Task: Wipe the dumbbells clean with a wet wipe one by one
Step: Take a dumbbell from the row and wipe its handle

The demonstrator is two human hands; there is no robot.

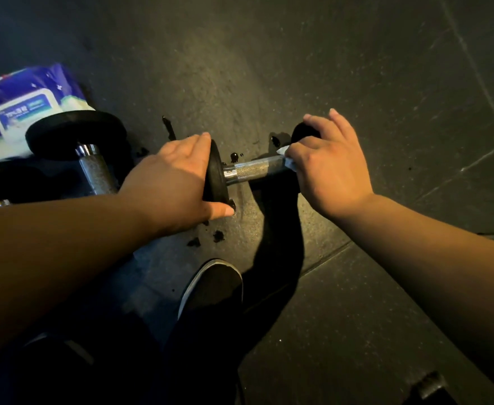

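Head view: the dumbbell (pixel 251 171) lies across mid-frame on the dark floor (pixel 356 83), bar running left to right. Your left hand (pixel 175 176) grips its left plate, fingers curled over the top rim, thumb under the lower edge. Your right hand (pixel 327 168) closes round the right end of the bar with a white wipe (pixel 288 159) bunched under the fingers; the right plate is mostly hidden behind them. Dark wet spots dot the floor near the left plate. Centre left, a second dumbbell (pixel 91 153) stands tilted, touching the wipe pack (pixel 20 109) at upper left. Your shoe (pixel 213 287) sits at lower centre.
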